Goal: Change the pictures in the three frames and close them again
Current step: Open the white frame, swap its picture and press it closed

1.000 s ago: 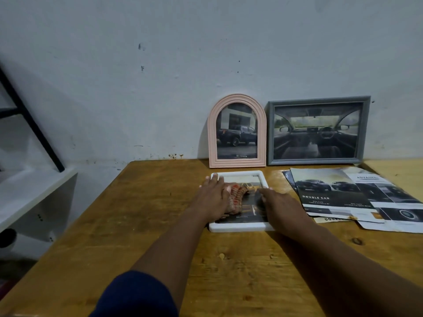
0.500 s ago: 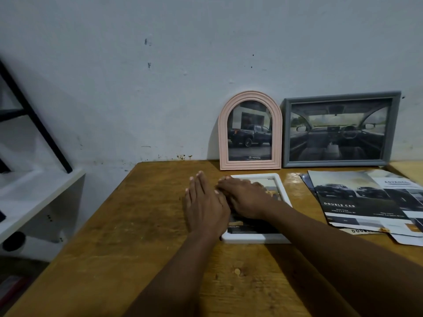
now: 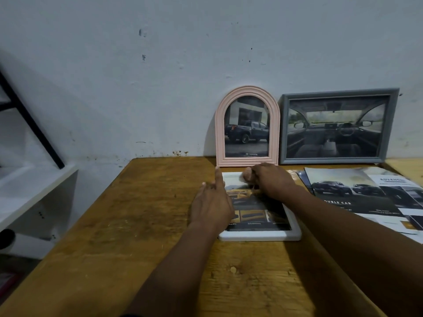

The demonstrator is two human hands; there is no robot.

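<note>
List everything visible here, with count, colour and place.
table: 1, brown wood, foreground
wall: 1, pale grey, behind the table
pink arched frame: 1, pink, leaning on the wall
grey frame: 1, grey, right of it, against the wall
white frame: 1, white, flat on the table before the pink arched frame
picture: 1, yellow and dark, inside the white frame
brochures: several, dark and white, overlapping right of the white frame
shelf: 1, white, left of the table
bar: 1, black, slanted above the shelf
left hand: 1, on the white frame's left edge, index finger straight
right hand: 1, fingers curled at the white frame's far edge
</note>
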